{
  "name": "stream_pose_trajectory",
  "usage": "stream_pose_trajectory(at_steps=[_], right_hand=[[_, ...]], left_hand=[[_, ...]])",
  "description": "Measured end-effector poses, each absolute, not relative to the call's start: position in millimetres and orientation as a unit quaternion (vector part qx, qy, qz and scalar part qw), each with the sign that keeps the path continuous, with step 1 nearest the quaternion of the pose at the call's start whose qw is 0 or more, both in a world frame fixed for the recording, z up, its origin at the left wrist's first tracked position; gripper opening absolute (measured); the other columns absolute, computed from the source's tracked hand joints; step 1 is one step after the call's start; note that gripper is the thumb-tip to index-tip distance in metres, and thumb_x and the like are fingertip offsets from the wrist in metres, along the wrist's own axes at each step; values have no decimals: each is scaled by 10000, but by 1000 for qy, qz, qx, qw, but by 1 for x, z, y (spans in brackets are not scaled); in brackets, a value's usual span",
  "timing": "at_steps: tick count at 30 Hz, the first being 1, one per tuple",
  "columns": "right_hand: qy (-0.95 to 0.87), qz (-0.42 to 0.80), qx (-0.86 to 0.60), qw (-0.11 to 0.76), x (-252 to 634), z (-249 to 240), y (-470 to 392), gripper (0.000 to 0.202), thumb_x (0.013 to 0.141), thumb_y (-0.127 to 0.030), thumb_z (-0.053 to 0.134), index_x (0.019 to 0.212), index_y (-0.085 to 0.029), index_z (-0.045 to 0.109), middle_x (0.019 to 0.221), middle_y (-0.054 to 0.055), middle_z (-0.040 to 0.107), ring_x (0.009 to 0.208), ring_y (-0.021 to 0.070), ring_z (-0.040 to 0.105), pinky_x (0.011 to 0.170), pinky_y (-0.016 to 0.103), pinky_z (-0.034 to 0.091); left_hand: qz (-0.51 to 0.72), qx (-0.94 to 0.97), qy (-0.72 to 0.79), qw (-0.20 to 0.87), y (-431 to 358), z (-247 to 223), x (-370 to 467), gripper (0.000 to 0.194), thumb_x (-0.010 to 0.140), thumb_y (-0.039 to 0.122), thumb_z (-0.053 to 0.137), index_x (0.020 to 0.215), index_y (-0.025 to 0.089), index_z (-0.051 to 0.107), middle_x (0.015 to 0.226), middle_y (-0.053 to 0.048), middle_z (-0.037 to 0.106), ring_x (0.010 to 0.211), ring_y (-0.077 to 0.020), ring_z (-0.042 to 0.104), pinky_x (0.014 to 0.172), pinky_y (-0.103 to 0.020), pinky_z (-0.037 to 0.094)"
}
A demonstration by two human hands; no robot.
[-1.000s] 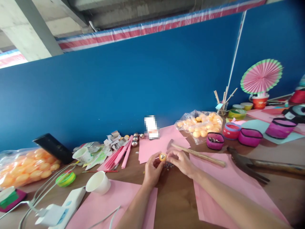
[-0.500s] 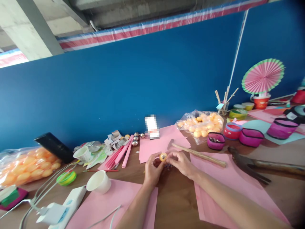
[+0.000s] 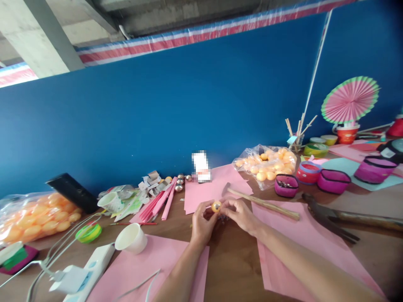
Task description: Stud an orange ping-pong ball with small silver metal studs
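Note:
Between thumb and fingers, my left hand [image 3: 203, 224] grips a small orange ball [image 3: 216, 206], like a table tennis ball, with a shiny silver patch on the side facing me. My right hand [image 3: 238, 213] is pinched at the ball's right side; whatever its fingertips hold is too small to make out. Under the hands, small shiny bits [image 3: 224, 218] lie on the brown table, partly hidden by the fingers. Several silver-covered balls [image 3: 179, 183] stand farther back, left of the pink sheets [image 3: 217, 191].
A hammer [image 3: 267, 204] and a larger claw hammer [image 3: 333, 216] lie to the right. Bags of orange balls [image 3: 267, 163] stand at both sides. Left are a white paper cup [image 3: 130, 239], a power strip [image 3: 94, 268] and cables. A magenta pouch [image 3: 286, 186] holds small metal pieces.
The view has shifted very slightly. Both hands keep their hold at the ball, and the silver patch on it seems turned a little.

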State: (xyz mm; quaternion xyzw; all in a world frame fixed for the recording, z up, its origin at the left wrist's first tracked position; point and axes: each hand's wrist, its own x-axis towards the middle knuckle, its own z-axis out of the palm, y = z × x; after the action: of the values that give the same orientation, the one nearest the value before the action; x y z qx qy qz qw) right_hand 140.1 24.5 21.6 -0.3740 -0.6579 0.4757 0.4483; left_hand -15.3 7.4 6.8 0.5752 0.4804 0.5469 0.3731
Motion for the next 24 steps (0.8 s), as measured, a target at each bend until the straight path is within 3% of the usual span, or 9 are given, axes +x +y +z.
stream_pose_trajectory(at_steps=[24], right_hand=[[-662, 483, -355, 450, 140, 26, 23, 233, 743, -392, 557, 719, -169, 619, 966, 55, 577, 835, 180, 551, 730, 295, 443]], left_hand=[[546, 574, 479, 378, 7, 8, -14, 383, 647, 323, 663, 974, 162, 548, 904, -84, 641, 820, -198, 627, 722, -303, 509]])
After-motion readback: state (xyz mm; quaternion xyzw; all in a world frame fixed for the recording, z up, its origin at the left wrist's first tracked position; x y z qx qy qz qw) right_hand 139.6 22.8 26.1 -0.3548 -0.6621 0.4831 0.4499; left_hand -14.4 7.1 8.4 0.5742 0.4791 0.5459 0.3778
